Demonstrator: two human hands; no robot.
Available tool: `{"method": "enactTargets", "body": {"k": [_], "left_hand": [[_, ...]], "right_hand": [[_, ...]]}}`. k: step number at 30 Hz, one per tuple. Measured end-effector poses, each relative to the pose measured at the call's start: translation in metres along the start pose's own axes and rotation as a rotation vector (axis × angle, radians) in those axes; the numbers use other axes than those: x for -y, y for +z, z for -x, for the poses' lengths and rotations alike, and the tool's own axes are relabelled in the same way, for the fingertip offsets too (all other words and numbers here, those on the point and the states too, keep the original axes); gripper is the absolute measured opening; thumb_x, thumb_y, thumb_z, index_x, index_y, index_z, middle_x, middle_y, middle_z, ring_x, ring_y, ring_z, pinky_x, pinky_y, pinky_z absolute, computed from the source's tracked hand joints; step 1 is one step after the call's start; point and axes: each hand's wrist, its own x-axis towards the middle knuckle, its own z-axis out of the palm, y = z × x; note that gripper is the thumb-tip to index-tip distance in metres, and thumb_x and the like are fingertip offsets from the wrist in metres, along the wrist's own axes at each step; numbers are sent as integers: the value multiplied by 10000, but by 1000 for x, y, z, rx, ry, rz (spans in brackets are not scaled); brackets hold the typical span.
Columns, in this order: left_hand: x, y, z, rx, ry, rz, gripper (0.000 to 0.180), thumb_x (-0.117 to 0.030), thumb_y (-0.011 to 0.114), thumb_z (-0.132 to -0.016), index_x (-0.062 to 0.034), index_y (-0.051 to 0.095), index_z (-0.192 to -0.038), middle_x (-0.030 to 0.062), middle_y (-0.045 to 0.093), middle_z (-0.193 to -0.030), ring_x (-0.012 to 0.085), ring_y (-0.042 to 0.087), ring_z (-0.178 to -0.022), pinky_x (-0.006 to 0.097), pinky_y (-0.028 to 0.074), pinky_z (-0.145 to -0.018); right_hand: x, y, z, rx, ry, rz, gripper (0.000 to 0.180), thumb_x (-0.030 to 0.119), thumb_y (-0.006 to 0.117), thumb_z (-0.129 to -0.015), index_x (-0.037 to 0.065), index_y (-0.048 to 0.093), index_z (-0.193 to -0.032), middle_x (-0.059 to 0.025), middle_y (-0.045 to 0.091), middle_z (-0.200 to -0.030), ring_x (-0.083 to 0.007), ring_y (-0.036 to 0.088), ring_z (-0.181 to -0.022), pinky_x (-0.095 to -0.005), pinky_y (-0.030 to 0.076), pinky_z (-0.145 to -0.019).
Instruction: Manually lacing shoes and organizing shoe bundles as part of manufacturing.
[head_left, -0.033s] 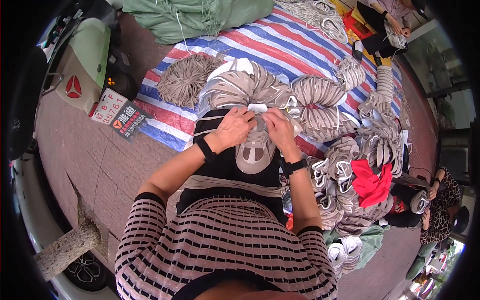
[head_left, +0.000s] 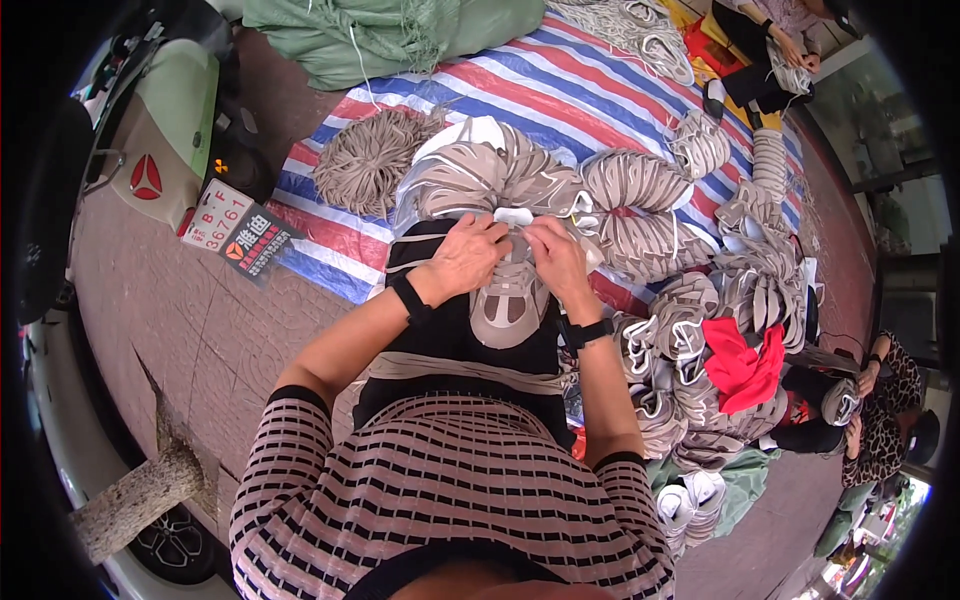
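Striped tarpaulin (head_left: 600,95) beyond the grip carries stacked shoe uppers (head_left: 500,175), kept within reach. Left hand (head_left: 468,255) and right hand (head_left: 553,258) pinch a grey shoe upper (head_left: 508,300) at its top edge, steadying it on the lap.

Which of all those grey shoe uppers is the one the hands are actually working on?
The single grey shoe upper lying on the person's lap, with the left hand and right hand gripping its top end. The others sit bundled in fans on the striped tarp.

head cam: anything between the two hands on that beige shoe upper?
Head view: only the top of the beige-grey shoe upper with its white edge; left hand and right hand pinch it either side, fingertips almost meeting.
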Motion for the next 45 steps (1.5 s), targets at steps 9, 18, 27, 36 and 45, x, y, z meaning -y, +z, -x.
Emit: {"method": "enactTargets", "body": {"k": [9,18,27,36,45], "left_hand": [[5,10,-11,154,-61,78,168,-74,645,-595,-64,589,-753,62,573,-881,245,582,-838,375,423,-740],[3,30,4,-63,-315,805,88,15,596,-764,-14,597,-847,120,572,-679,271,565,-622,330,442,-589],[-3,22,1,-154,-298,423,31,-50,552,-770,-51,559,-800,147,587,-799,365,590,-696,426,480,-591],[-8,11,10,21,-235,168,119,-30,584,-659,-26,537,-769,117,567,-838,333,603,-664,419,493,-574],[17,40,-5,-49,-300,562,49,-7,532,-632,-36,519,-669,177,540,-656,382,525,-609,431,407,-546]], "right_hand": [[-7,1,3,-62,-46,-92,106,126,568,-841,64,628,-903,-53,577,-925,-281,599,-769,-362,471,-658],[-12,10,3,-82,-37,-173,108,131,575,-839,61,628,-902,-53,578,-914,-268,598,-734,-353,466,-652],[-7,8,1,-103,-38,-137,105,124,573,-841,53,640,-881,-45,587,-870,-255,601,-720,-341,461,-631],[-4,12,6,-83,-19,-124,93,118,574,-835,66,639,-875,-39,585,-869,-262,600,-734,-357,463,-634],[-21,14,2,-182,-85,-202,131,16,578,-763,65,647,-862,-90,585,-892,-256,586,-775,-327,466,-657]]}}
